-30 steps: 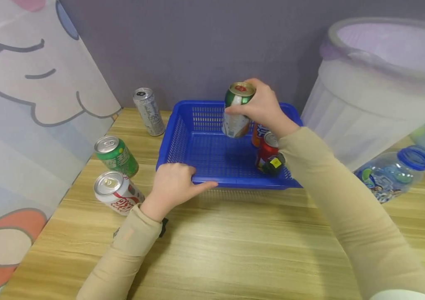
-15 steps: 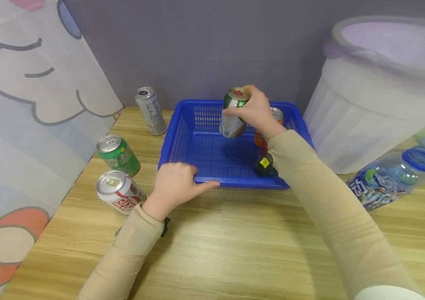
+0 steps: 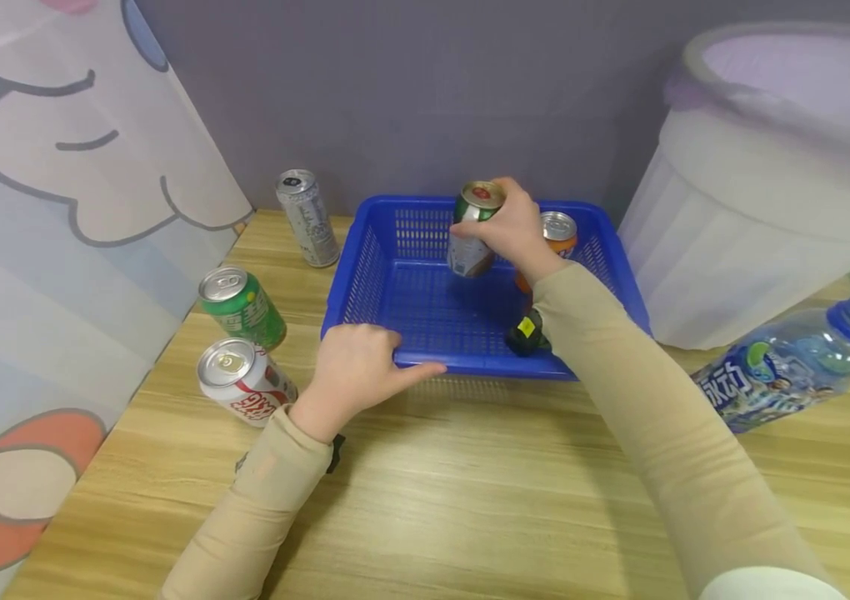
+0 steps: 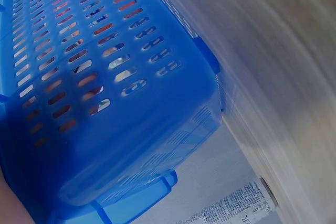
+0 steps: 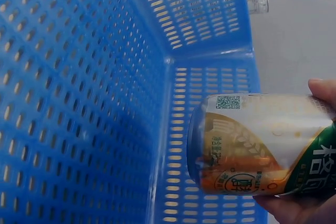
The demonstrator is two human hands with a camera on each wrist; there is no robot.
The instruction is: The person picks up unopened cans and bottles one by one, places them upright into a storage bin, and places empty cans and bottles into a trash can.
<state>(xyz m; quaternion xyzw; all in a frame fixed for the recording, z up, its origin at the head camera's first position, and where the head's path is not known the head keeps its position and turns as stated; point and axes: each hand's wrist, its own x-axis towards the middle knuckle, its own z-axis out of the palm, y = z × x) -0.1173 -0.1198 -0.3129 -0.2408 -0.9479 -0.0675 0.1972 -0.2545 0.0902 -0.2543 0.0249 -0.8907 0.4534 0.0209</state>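
Right hand (image 3: 507,221) grips a gold-topped can (image 3: 470,250) at the basket (image 3: 485,365)

Nearest, two beige sleeves (image 3: 642,417) are cut off by the bottom of the head view. Between them lies the worktop (image 3: 455,483), pale and wood-grained. The left hand (image 3: 365,367) grips the basket's near-left corner, its thumb straight along the rim; its fingertips are mostly hidden, and the left wrist view catches only a sliver of it.

By the worktop's left edge stands a white can (image 3: 245,379) with red lettering, a green can (image 3: 245,308) just beyond. Toward the right edge, a clear plastic bottle (image 3: 792,367) with a blue lid is partly covered by the sleeve.

The basket is blue plastic with slotted walls. Near its far wall the right hand holds the metal can slightly tilted; whether the base touches the floor is unclear. Beside it, an orange can (image 3: 560,237) is half hidden by the wrist.

A slim silver can (image 3: 309,221) stands near the worktop's far-left corner. A ribbed white bin (image 3: 755,200), cut off at right, stands before a plain grey wall (image 3: 432,100).
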